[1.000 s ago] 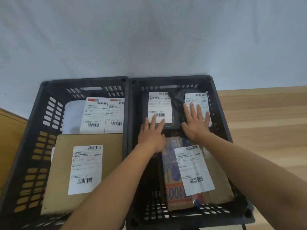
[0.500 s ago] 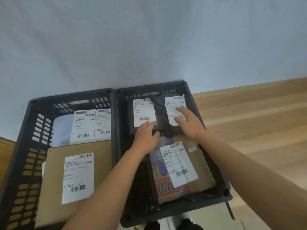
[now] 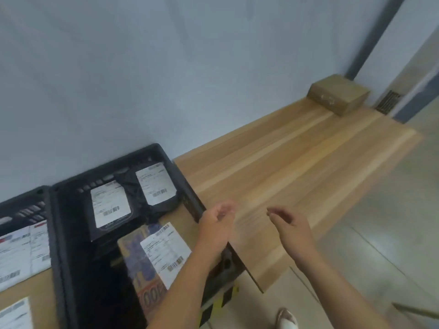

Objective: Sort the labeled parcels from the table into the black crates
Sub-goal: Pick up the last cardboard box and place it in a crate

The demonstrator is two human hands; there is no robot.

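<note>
Two hands held nothing: left hand [image 3: 215,222] hovered loosely curled by the black crate [image 3: 71,233], right hand [image 3: 288,224] relaxed above the bench [image 3: 297,167].

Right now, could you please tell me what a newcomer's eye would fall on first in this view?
Two empty hands, the left hand and the right hand, hover with loosely curled fingers over the near part of the wooden table. Just left of them, the black crate holds parcels with white labels. A lone brown box sits at the table's far end by the wall.
</note>
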